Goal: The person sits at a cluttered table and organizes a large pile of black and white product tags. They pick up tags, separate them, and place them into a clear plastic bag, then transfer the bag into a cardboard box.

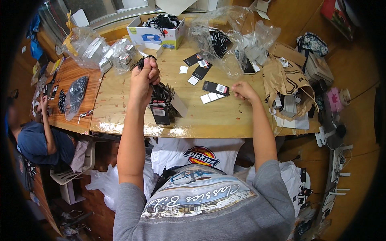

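My left hand (144,78) is raised over the table, its fist closed round the black cords of a thick bunch of hang tags (161,114). The black tags, with white stickers, dangle below the fist. To the right, my right hand (244,90) has its fingers curled together beside the end of a black hang tag (211,86) with a white label. Whether the fingers hold its cord or something else is too small to tell. Just under that tag lies a strip of white stickers (209,98). Further back are more loose black tags (202,71) and a small white sticker (183,70).
At the back stands an open box (138,37) of black cords. Clear plastic bags (193,38) with tags lie behind my hands. A brown paper bag (281,76) of tags sits at the right. Another person (44,140) works at the left table (105,90).
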Demonstrator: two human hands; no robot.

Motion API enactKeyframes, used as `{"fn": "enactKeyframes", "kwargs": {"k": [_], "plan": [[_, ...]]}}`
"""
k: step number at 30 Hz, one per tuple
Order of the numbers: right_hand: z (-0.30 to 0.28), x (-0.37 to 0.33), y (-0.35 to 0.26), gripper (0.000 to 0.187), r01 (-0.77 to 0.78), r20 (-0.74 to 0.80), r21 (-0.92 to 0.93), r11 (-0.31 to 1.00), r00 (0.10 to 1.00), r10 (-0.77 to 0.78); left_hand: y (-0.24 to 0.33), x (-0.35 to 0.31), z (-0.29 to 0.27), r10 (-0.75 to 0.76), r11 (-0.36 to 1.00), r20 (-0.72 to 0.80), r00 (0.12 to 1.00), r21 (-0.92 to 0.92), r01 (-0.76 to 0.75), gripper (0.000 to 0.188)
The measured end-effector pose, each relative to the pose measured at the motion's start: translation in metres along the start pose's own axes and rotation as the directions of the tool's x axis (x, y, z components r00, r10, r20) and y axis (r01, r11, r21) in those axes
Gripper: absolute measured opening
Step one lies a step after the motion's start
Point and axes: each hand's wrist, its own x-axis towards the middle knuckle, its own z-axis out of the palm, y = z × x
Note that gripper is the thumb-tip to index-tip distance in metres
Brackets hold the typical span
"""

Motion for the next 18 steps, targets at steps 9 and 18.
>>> {"fn": "enactKeyframes", "kwargs": {"k": [9,18], "plan": [[-0.036,-0.054,-0.005,0.016,-0.052,0.025,-0.468,0.882,0.997,0.072,-0.006,0.003,0.003,-0.018,1.000,0.020,1.000,-0.008,0.018,0.024],[0.046,-0.095,-0.193,0.013,0.809,0.401,-0.405,0.425,0.575,-0.713,-0.020,0.012,0.026,0.022,1.000,-0.023,0.999,-0.002,-0.022,0.024]]}}
